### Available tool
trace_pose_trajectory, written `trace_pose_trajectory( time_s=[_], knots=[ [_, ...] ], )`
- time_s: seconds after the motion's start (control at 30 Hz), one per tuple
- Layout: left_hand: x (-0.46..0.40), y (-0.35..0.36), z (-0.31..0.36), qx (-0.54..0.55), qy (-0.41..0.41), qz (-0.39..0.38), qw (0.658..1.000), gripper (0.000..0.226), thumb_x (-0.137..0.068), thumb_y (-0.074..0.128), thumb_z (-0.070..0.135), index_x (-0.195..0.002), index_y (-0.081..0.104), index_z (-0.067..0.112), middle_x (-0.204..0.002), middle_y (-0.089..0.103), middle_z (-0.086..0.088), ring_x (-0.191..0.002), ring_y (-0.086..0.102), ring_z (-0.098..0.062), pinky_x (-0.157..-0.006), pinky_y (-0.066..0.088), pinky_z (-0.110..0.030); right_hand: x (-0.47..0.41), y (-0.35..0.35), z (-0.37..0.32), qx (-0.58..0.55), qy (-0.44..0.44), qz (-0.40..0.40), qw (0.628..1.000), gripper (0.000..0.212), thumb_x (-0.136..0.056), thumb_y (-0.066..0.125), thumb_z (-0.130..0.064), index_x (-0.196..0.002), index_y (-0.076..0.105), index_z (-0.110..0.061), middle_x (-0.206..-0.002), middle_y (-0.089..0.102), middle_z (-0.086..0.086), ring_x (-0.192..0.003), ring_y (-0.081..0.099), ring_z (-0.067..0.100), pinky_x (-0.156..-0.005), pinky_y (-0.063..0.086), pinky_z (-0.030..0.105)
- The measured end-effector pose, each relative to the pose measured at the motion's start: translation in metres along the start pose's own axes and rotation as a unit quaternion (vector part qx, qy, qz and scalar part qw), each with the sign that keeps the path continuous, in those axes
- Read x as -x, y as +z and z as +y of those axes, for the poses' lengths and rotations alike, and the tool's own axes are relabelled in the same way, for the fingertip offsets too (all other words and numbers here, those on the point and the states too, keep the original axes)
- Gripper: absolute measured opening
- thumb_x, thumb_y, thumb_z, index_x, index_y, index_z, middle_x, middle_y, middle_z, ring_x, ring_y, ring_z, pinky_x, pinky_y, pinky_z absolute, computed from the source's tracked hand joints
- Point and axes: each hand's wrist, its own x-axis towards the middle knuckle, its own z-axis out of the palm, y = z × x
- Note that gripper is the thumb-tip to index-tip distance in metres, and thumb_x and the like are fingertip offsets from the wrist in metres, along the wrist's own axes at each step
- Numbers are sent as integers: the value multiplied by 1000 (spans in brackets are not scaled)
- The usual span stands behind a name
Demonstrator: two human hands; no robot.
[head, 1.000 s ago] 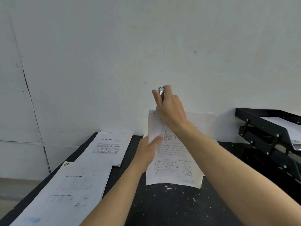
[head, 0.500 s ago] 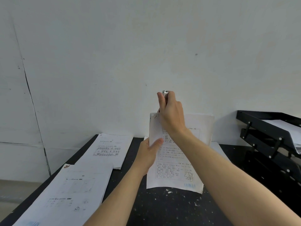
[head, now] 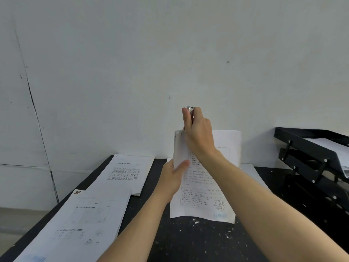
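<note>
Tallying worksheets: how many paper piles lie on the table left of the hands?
2: near pile at the front-left edge, far pile by the wall. More may hide under the left arm.

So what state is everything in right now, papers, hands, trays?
Held sheets: upright over the table.
Left hand: grips the sheets' left edge.
Right hand: grips the stapler.
Stapler: at the sheets' top left corner.
Near stack: lying flat, untouched.
Far stack: lying flat, untouched.
Tray rack: paper lies in its upper tier.

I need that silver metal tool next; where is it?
Mid head view: the right hand grips the silver metal tool at the top left corner of the upright white paper sheaf.
</note>
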Motion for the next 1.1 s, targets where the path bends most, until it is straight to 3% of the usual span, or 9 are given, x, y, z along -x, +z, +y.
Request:
trace_pose_trajectory(
  time_s=[0.1,0.23,0.43,0.67,0.83,1.03,1.1],
  knots=[
    [-1,-1,-1,-7,2,1,1000,27,-100,61,36,-120,69,20,-109,77,-2,-104,73,-22,-94,58,-49,0,0,-1,-12,9,-8,1000,42,-110,40,-43,-95,51,-5,-75,60,16,-63,46,20,-58,39,42],
    [0,-1,-2,-6,0,1,1000,26,-100,60,35,-119,70,21,-109,77,-2,-105,73,-23,-96,57,-52,-1,1,-1,-22,18,-16,999,41,-110,39,-43,-91,48,-7,-67,50,1,-59,41,17,-56,35,35],
    [0,-2,-2,-19,3,0,1000,29,-99,62,40,-118,71,21,-110,77,-4,-106,72,-24,-97,56,-52,2,2,-2,-27,14,-25,999,36,-111,38,-41,-86,43,-15,-65,46,-4,-56,37,13,-54,33,32],
    [2,4,-1,-29,16,1,999,24,-100,61,36,-118,70,24,-107,76,4,-107,70,-16,-88,53,-31,3,4,2,-29,-5,-1,1000,32,-112,37,-35,-87,41,-14,-64,43,-8,-53,34,10,-51,27,27],
    [3,5,0,-32,16,1,999,22,-100,61,35,-119,69,26,-107,76,7,-105,70,-12,-85,51,-26,2,4,4,-29,-3,0,1000,34,-112,37,-35,-86,41,-12,-63,43,-9,-51,40,5,-49,28,24],
    [4,3,-1,-31,9,3,999,25,-99,62,37,-120,70,25,-111,76,3,-109,70,-18,-96,54,-39,0,1,2,-21,1,-19,1000,37,-111,36,-38,-80,38,-19,-64,45,-5,-53,39,7,-51,30,25],
    [4,3,0,-25,4,6,1000,24,-100,62,34,-120,70,23,-111,77,2,-108,71,-19,-94,56,-39,-1,-1,1,-26,11,-21,999,37,-111,36,-42,-82,41,-19,-67,52,2,-57,47,12,-56,38,31]
  ],
)
